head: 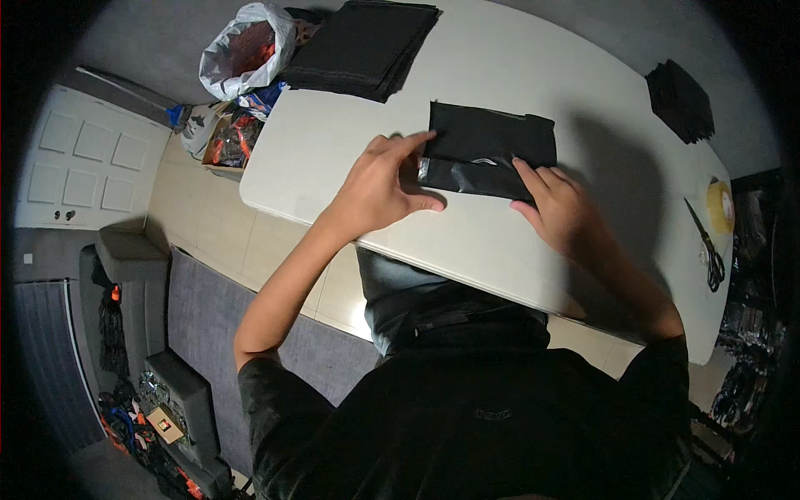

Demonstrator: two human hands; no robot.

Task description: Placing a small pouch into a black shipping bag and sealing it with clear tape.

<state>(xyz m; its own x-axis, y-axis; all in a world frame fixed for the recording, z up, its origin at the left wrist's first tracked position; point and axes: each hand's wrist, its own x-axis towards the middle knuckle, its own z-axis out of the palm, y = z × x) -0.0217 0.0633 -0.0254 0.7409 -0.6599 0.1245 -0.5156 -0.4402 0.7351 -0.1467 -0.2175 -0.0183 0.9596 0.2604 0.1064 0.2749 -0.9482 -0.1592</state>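
A flat black rectangular piece [494,134], perhaps fabric or thin plastic, lies on the white table [325,150] in front of me. Along its near side runs a glossy black plastic strip [469,176]. My left hand [387,181] is at its left end, index fingertip on the upper left edge and thumb below the near corner, fingers apart. The fingertips of my right hand [553,203] touch the strip's right part, with the thumb at the near edge; whether they pinch it is unclear.
A stack of black sheets [362,47] lies at the back left, beside a white plastic bag [215,65]. Another black stack [680,101] is at the far right. Scissors [709,253] and a yellow tape roll [720,207] lie near the right edge.
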